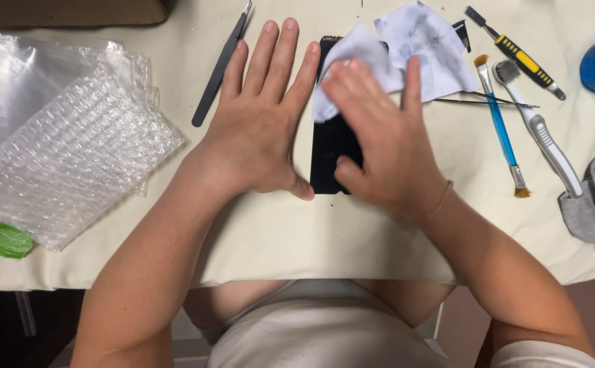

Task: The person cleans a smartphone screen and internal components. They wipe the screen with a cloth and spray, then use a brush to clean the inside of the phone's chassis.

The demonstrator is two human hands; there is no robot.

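Head view: a black phone-like slab [330, 146] lies flat at desk [297, 238] centre, long axis running 12 to 6 o'clock, top end toward 12. Left hand [260, 129], grip spread wide and flat, braces its 9 o'clock edge. Right hand [383, 146] presses a smudged white wipe [406, 48] onto the slab's upper part. Judgement: keep the brace firm, use light, even strokes along the axis.

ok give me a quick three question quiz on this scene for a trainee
1. True or false: the left hand lies flat with fingers spread beside the black phone.
2. What does the right hand press on the phone? A) brush B) white wipe C) tweezers
3. Which side of the table holds the bubble wrap?

Key: 1 true; 2 B, the wipe; 3 the person's left.
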